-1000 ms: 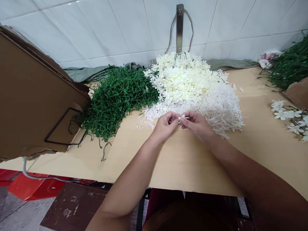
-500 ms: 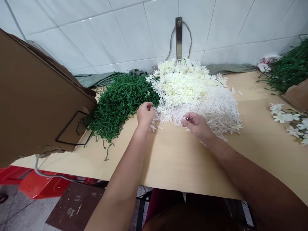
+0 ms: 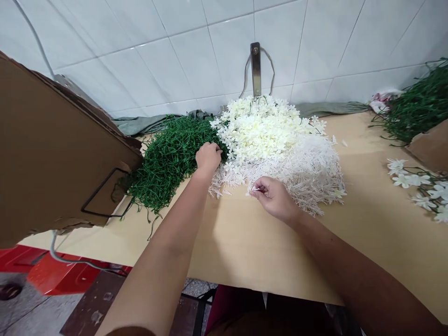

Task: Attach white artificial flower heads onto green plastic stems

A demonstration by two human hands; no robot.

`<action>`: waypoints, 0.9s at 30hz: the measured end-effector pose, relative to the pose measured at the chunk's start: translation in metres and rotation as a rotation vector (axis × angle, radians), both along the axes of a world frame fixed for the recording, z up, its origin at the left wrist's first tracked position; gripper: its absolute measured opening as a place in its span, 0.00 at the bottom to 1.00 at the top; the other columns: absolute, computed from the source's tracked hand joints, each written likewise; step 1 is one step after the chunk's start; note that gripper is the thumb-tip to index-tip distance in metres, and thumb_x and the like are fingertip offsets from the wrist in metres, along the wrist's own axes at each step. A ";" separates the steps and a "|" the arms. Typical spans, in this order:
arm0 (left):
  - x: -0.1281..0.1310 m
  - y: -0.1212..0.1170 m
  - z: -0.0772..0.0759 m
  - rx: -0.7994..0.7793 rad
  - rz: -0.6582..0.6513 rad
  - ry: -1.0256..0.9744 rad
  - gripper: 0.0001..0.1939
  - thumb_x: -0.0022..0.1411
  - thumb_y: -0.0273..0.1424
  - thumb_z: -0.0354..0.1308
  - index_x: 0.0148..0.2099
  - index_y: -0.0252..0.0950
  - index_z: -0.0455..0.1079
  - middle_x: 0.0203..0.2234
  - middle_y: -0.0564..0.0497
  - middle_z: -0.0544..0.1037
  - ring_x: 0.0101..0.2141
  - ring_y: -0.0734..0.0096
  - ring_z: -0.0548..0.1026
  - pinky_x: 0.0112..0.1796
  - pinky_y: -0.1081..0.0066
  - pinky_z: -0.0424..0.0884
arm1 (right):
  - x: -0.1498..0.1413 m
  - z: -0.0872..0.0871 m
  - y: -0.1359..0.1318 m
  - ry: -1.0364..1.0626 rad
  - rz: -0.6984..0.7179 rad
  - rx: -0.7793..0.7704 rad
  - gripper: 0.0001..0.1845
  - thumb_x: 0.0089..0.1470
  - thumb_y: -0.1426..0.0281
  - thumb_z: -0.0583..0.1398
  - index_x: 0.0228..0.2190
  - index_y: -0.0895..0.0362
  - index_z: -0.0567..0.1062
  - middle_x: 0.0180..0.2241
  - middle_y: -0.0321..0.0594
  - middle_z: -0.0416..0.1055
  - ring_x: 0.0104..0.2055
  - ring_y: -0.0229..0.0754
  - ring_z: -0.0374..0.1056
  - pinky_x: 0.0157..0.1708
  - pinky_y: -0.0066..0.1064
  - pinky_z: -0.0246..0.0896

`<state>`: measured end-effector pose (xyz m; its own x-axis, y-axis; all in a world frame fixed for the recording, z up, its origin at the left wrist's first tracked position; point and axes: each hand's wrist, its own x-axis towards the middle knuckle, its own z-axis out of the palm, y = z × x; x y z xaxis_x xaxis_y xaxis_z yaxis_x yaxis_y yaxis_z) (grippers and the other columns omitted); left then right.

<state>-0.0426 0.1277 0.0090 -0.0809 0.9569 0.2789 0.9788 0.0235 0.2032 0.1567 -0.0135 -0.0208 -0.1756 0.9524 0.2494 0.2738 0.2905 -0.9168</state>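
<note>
My left hand (image 3: 207, 155) is closed at the right edge of a heap of green plastic stems (image 3: 164, 161), its fingers curled into them beside the cream flower heads (image 3: 262, 126). My right hand (image 3: 271, 196) pinches a small white flower piece (image 3: 255, 189) just in front of a pile of thin white stamen pieces (image 3: 308, 172). Both piles lie on a pale wooden table (image 3: 245, 242).
A brown cardboard sheet (image 3: 45, 149) leans at the left over the table. Assembled white flowers (image 3: 420, 184) lie at the right, with more green stems (image 3: 418, 107) and a cardboard box corner (image 3: 430, 144) behind. A metal bracket (image 3: 255, 67) hangs on the tiled wall.
My left hand has left the right hand and reached up and left to the green stem heap. My right hand kept the white piece and shifted slightly left.
</note>
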 end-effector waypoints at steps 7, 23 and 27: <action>-0.017 0.000 0.030 0.197 -0.035 -0.327 0.07 0.56 0.33 0.57 0.33 0.36 0.73 0.29 0.49 0.74 0.32 0.68 0.72 0.33 0.70 0.64 | 0.000 -0.001 0.000 0.004 -0.004 0.012 0.03 0.47 0.70 0.59 0.25 0.55 0.68 0.25 0.37 0.67 0.28 0.39 0.63 0.31 0.32 0.59; 0.041 -0.110 0.014 -0.486 -0.230 -1.575 0.15 0.42 0.30 0.68 0.33 0.33 0.70 0.21 0.56 0.73 0.19 0.85 0.67 0.20 0.81 0.60 | -0.001 0.015 -0.007 0.387 0.229 -0.303 0.16 0.40 0.59 0.66 0.24 0.56 0.68 0.23 0.33 0.67 0.25 0.35 0.61 0.28 0.29 0.55; 0.045 -0.121 0.015 -0.557 -0.283 -1.670 0.16 0.43 0.28 0.68 0.38 0.33 0.76 0.30 0.49 0.79 0.23 0.83 0.71 0.26 0.79 0.66 | -0.003 0.012 -0.010 0.366 0.300 -0.351 0.19 0.38 0.58 0.68 0.22 0.57 0.68 0.22 0.32 0.66 0.25 0.34 0.60 0.27 0.28 0.54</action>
